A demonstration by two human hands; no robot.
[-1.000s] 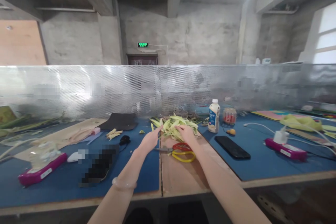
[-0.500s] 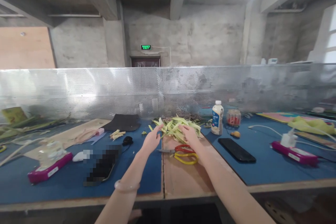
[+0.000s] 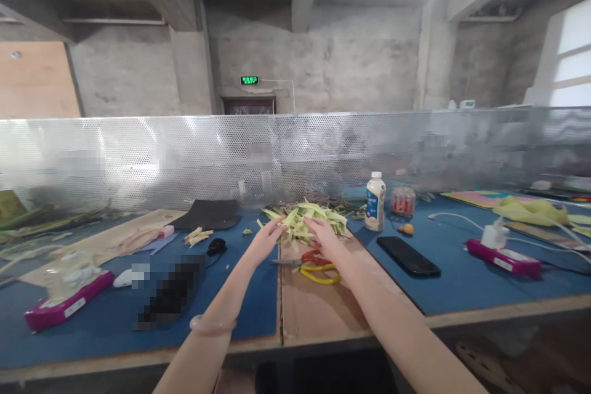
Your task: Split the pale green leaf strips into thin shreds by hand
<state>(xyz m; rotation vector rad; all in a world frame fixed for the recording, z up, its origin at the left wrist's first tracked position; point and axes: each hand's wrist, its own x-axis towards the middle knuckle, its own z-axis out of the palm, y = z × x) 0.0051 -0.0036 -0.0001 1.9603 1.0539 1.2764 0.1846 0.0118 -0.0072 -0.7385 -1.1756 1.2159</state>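
A loose heap of pale green leaf strips (image 3: pixel 298 221) lies at the back of a tan board (image 3: pixel 309 314). My left hand (image 3: pixel 268 239) reaches the heap's left edge, its fingers stretched out and touching the strips. From the right, my right hand (image 3: pixel 319 234) rests its extended fingers on the strips. Neither hand visibly grips anything, though some fingertips are partly lost among the leaves. Scissors (image 3: pixel 321 268) with red and yellow handles lie on the board below my hands, blades pointing left; my right forearm passes close to the handles.
Right of the board stand a white-capped bottle (image 3: pixel 375 203) and a jar (image 3: pixel 403 202), with a black phone (image 3: pixel 409 256) in front. Purple power strips (image 3: pixel 503 258) lie at both sides. A perforated metal screen (image 3: pixel 207 154) runs behind the blue table (image 3: pixel 256 314).
My left hand has come slightly inward, fingers now lower against the strips. My right hand stays on the heap. The whole view has shifted a little, with things appearing further left.
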